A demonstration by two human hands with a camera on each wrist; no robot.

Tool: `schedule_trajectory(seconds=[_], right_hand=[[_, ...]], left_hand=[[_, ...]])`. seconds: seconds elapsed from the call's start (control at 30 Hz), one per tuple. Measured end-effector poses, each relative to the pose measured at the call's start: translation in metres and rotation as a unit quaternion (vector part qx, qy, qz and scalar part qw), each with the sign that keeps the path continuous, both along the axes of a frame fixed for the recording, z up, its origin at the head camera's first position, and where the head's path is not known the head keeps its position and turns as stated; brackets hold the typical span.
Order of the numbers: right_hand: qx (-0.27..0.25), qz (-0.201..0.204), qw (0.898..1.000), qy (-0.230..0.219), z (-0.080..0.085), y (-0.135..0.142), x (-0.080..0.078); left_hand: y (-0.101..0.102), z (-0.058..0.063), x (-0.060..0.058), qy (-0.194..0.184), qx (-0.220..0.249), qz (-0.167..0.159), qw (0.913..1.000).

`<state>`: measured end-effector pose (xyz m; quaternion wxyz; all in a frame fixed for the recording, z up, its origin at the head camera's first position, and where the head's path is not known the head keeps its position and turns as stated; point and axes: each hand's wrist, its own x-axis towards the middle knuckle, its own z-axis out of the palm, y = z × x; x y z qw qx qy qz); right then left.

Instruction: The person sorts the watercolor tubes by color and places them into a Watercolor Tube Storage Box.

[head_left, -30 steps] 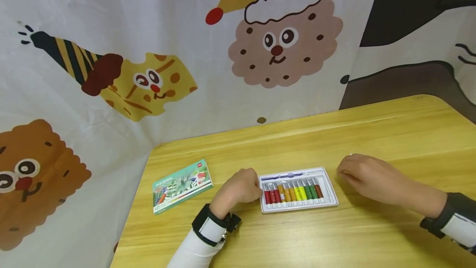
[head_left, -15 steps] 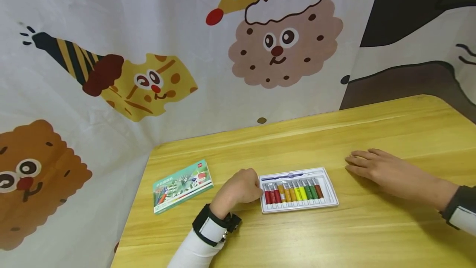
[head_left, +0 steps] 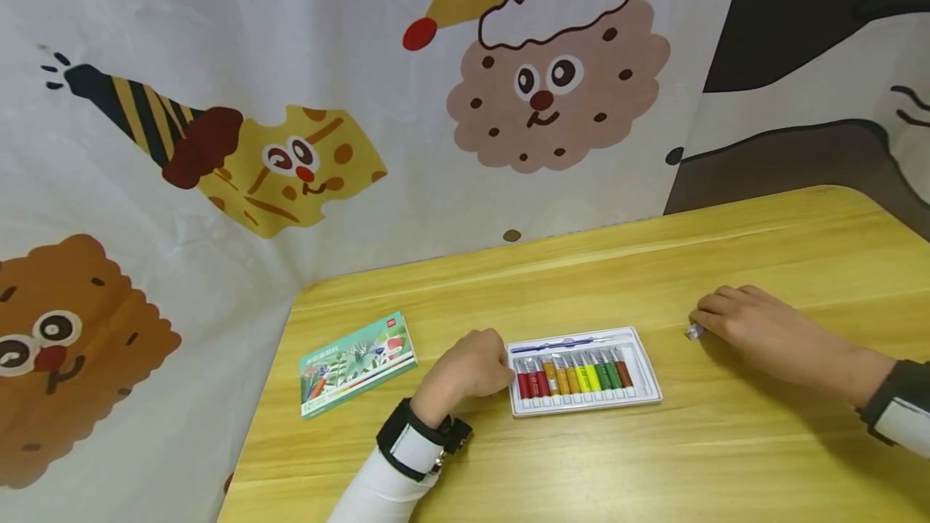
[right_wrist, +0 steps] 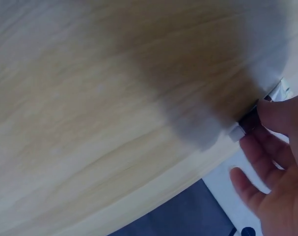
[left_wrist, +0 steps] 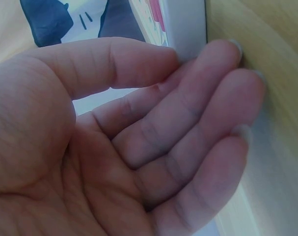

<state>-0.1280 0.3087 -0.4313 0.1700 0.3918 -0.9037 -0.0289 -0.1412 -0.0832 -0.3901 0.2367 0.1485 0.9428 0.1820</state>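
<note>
A white plastic tray (head_left: 647, 394) lies on the table, holding a row of several paint tubes (head_left: 574, 378) in reds, oranges, yellow, greens and brown. A thin blue-handled paintbrush (head_left: 555, 345) lies along its far side. At the tray's left end, my left hand (head_left: 468, 366) pinches the edge between thumb and forefinger; its other fingers (left_wrist: 222, 108) curl loosely. To the right of the tray, my right hand (head_left: 756, 333) pinches a dark paint tube (right_wrist: 249, 121) just over the table. The tube's white cap and silvery end show in the right wrist view.
A green paint box (head_left: 359, 363) with a plant picture lies left of my left hand. The wooden table (head_left: 581, 466) ends at a cartoon-printed cloth (head_left: 407, 208) hanging behind it.
My right hand has moved right, away from the tray. Its fingers, spread half a second ago, now pinch the paint tube, whose silvery end has come into sight. The left hand stays still.
</note>
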Motion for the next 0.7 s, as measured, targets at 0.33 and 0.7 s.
schedule_trajectory(seconds=[0.33, 0.7], right_hand=[[-0.042, -0.035, 0.998, -0.023, -0.0036, 0.0037, -0.0052], [-0.089, -0.091, 0.987, -0.100, 0.0010, 0.0011, -0.0007]], left_hand=[[0.0006, 0.0020, 0.0006, -0.002, 0.006, 0.001, 1.0000], [0.0003, 0.0017, 0.0009, 0.000, 0.003, 0.002, 1.0000]])
